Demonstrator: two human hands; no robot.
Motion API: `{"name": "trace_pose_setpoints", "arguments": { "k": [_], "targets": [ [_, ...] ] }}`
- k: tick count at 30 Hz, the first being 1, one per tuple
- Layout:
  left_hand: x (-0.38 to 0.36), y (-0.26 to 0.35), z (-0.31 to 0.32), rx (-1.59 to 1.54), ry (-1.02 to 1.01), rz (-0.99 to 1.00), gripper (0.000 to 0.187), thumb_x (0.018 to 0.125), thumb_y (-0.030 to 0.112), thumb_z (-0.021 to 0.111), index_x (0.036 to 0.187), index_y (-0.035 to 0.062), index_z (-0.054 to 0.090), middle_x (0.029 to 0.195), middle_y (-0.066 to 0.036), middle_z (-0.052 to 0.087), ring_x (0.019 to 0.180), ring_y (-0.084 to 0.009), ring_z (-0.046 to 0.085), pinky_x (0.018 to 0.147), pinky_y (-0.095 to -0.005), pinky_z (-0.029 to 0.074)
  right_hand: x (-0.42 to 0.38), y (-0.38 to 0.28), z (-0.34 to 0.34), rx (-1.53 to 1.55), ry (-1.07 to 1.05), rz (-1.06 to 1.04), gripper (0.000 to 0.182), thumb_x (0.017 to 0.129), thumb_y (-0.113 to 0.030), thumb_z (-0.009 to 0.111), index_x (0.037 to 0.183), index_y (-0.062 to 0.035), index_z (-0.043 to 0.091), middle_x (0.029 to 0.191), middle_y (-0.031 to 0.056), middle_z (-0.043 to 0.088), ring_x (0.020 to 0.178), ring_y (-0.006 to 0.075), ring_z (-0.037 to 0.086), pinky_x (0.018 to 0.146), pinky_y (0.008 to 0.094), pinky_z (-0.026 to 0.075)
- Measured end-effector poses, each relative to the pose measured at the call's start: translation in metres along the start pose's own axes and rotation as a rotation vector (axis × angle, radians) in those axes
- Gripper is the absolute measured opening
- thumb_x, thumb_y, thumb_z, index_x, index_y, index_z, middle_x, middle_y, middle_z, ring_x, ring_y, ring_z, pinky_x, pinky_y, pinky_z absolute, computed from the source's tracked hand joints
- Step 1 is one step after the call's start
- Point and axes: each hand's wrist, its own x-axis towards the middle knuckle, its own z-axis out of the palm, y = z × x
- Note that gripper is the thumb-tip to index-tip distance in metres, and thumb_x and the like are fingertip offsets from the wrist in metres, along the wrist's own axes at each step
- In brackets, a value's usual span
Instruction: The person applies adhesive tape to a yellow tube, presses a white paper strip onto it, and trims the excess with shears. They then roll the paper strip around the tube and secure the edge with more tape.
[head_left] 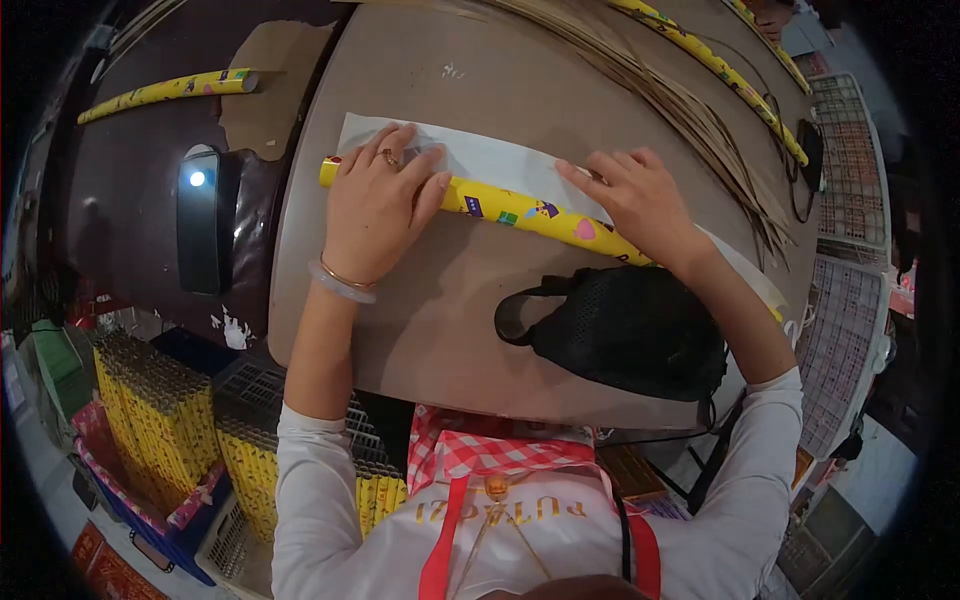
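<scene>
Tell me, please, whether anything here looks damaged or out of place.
Yes: the dark surface on the left looks damaged. A ragged tan patch and a smaller white one near its edge suggest torn covering.

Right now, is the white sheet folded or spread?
Spread, where visible: the white sheet lies flat beyond the yellow tube, no fold showing.
</scene>
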Motion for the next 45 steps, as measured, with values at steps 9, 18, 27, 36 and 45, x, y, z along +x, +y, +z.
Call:
{"name": "trace_pose_setpoints", "arguments": {
  "k": [9, 18, 27, 36, 45],
  "targets": [
    [0.000, -0.001, 0.000, -0.005, -0.021, -0.008, 0.026, 0.086, 0.026, 0.054, 0.105, 0.0103, 0.062, 0.113, -0.012, 0.055, 0.109, -0.0274, 0.051, 0.092, -0.0385, 0.038, 0.009, 0.001, -0.018, -0.089, -0.059, -0.067, 0.047, 0.076, -0.007, 0.055, 0.122, -0.0158, 0.052, 0.092, 0.0021, 0.051, 0.084, 0.0169, 0.052, 0.080, 0.0294, 0.037],
    [-0.003, -0.002, 0.002, -0.025, -0.023, -0.027, 0.025, 0.087, 0.025, 0.053, 0.106, 0.0116, 0.061, 0.114, -0.012, 0.054, 0.111, -0.0282, 0.049, 0.092, -0.0402, 0.037, 0.015, -0.004, -0.014, 0.057, -0.107, -0.009, 0.047, 0.074, -0.004, 0.056, 0.119, -0.0172, 0.054, 0.098, 0.0028, 0.053, 0.090, 0.0170, 0.053, 0.078, 0.0321, 0.037],
    [-0.003, -0.002, 0.005, -0.019, 0.000, -0.065, 0.030, 0.085, 0.029, 0.055, 0.105, 0.0062, 0.057, 0.113, -0.013, 0.054, 0.107, -0.0289, 0.051, 0.091, -0.0395, 0.037, 0.040, -0.005, -0.022, 0.492, 0.082, 0.113, 0.034, 0.080, -0.001, 0.051, 0.111, -0.0130, 0.059, 0.089, 0.0086, 0.059, 0.085, 0.0263, 0.056, 0.078, 0.0345, 0.040],
    [-0.002, -0.004, 0.005, -0.037, 0.025, -0.069, 0.036, 0.084, 0.032, 0.055, 0.101, -0.0005, 0.053, 0.108, -0.015, 0.055, 0.092, -0.0279, 0.055, 0.088, -0.0372, 0.039, 0.113, -0.039, 0.009, 0.683, 0.076, 0.088, 0.034, 0.082, -0.005, 0.049, 0.115, -0.0080, 0.053, 0.092, 0.0119, 0.055, 0.085, 0.0311, 0.055, 0.074, 0.0401, 0.045],
    [-0.002, -0.001, 0.010, -0.001, 0.056, -0.088, 0.041, 0.085, 0.035, 0.053, 0.105, -0.0007, 0.053, 0.107, -0.015, 0.054, 0.099, -0.0268, 0.052, 0.091, -0.0389, 0.037, 0.115, -0.040, 0.012, 0.298, 0.056, -0.092, 0.044, 0.075, -0.002, 0.052, 0.118, -0.0053, 0.053, 0.097, 0.0092, 0.052, 0.085, 0.0263, 0.054, 0.074, 0.0348, 0.045]
  ]
}}
